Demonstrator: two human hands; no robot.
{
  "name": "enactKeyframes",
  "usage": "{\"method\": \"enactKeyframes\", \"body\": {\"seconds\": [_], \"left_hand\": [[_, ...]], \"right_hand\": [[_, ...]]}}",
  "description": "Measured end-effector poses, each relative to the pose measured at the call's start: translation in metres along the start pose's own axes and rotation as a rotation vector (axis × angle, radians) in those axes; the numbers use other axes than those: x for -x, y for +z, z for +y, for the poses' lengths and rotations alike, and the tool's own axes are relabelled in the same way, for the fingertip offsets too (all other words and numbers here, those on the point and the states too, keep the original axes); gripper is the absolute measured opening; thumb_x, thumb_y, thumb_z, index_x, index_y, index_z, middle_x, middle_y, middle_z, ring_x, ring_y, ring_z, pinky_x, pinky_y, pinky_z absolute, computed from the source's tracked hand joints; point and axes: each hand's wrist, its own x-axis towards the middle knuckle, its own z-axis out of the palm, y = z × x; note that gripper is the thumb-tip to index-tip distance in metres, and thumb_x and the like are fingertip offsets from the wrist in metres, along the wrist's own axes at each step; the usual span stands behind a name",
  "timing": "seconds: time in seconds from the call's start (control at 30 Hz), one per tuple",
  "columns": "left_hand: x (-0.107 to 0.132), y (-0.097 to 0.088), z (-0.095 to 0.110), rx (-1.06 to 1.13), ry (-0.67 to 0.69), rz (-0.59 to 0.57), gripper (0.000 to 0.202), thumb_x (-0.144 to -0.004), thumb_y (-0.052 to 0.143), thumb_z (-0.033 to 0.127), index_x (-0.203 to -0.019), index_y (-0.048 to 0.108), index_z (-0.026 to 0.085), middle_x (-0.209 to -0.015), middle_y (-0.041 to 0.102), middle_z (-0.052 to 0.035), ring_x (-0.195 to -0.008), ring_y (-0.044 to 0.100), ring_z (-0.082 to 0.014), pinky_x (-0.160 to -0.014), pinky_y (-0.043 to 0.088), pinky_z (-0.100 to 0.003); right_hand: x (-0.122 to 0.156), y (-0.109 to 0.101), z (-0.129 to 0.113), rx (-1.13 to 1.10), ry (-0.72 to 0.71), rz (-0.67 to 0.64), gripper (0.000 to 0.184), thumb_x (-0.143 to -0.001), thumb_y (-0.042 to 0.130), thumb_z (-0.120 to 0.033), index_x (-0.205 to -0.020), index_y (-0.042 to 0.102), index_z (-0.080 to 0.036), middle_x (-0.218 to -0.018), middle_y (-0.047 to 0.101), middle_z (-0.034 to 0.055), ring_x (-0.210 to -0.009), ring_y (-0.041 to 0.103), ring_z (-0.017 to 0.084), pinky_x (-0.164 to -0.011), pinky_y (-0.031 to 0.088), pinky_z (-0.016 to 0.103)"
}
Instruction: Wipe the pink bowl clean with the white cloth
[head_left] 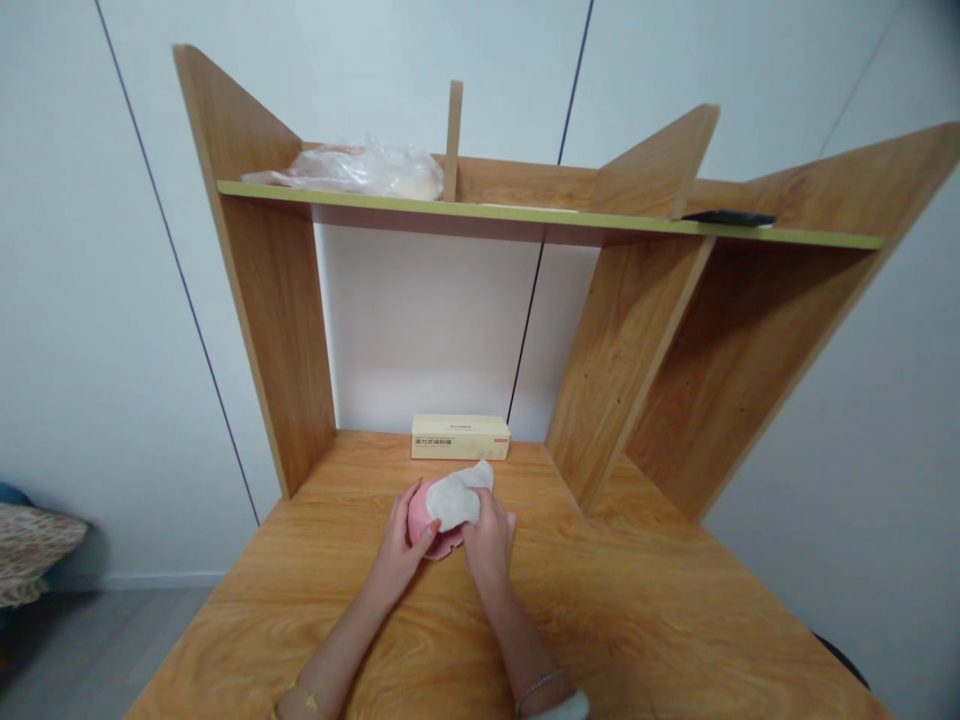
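Both hands are close together over the middle of the wooden desk. My left hand (pixel 401 540) is closed on the left side of a pink item (pixel 417 515), its thumb lying along the near edge. What kind of thing this is I cannot make out; it looks rounded, with an uneven lower edge. Across its top lies a crumpled white wipe or tissue (pixel 454 500). My right hand (pixel 487 535) grips the wipe's right end, fingers bent and partly hidden. A bit of pink also shows just right of that hand.
Behind the hands, a long cream box (pixel 460 438) with printed lettering stands against the wall. Overhead runs a green-edged shelf (pixel 510 213) carrying a clear plastic bag (pixel 360 170) and a flat black object (pixel 729 217). Wooden uprights (pixel 637 370) bound the space at either side.
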Motion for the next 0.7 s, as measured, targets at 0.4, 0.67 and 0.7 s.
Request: {"method": "enactKeyframes", "body": {"seconds": [0.4, 0.67, 0.7], "left_hand": [[-0.0029, -0.0034, 0.0000, 0.038, -0.079, 0.114, 0.052, -0.081, 0.046, 0.047, -0.123, 0.039, 0.018, -0.122, 0.045, -0.0106, -0.118, 0.040, -0.0226, -0.103, 0.027, -0.039], [-0.0012, -0.0004, 0.0049, 0.050, -0.066, 0.044, 0.052, -0.081, 0.045, 0.045, -0.124, 0.036, 0.017, -0.126, 0.044, -0.0121, -0.120, 0.039, -0.0234, -0.103, 0.026, -0.040], [-0.0010, 0.0003, 0.0053, 0.042, -0.064, 0.046, 0.051, -0.082, 0.045, 0.045, -0.124, 0.036, 0.017, -0.126, 0.045, -0.0119, -0.120, 0.039, -0.0233, -0.103, 0.026, -0.040]], "right_hand": [[-0.0003, 0.0098, -0.0027, 0.039, 0.092, -0.135, 0.022, -0.080, 0.044, -0.030, -0.095, 0.058, -0.021, -0.087, 0.069, 0.0055, -0.084, 0.061, 0.020, -0.074, 0.031, 0.028], [0.0024, 0.0041, -0.0015, 0.001, 0.005, -0.011, 0.022, -0.074, 0.047, -0.017, -0.094, 0.054, -0.021, -0.091, 0.067, 0.0045, -0.092, 0.058, 0.019, -0.077, 0.028, 0.028], [0.0019, 0.0041, -0.0018, 0.014, 0.030, -0.041, 0.019, -0.076, 0.047, -0.020, -0.094, 0.054, -0.021, -0.089, 0.067, 0.0044, -0.090, 0.058, 0.020, -0.076, 0.028, 0.029]]}}
